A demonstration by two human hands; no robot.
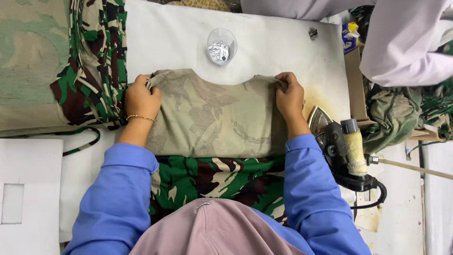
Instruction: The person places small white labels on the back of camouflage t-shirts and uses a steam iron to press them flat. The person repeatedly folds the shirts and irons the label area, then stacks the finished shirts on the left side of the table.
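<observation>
Camouflage cloth [212, 118], pale side up, spread flat on white desk [179, 33], between both hands. Left hand [140, 100] closed on its upper left corner, gold bracelet [139, 117] at wrist. Right hand [289, 97] pinching upper right edge, fingers curled over the fold. Small clear cup [222, 45] just beyond the cloth. Iron [339, 146] resting beside right forearm, near desk edge.

bench [273, 42]: white, flat, with brown stains near the right edge
cloth [212, 118]: pale camo, spread flat in the middle
cup [222, 45]: clear, standing behind the cloth
iron [339, 141]: dark, resting at the right edge
pile [94, 61]: green camo, at the left
</observation>
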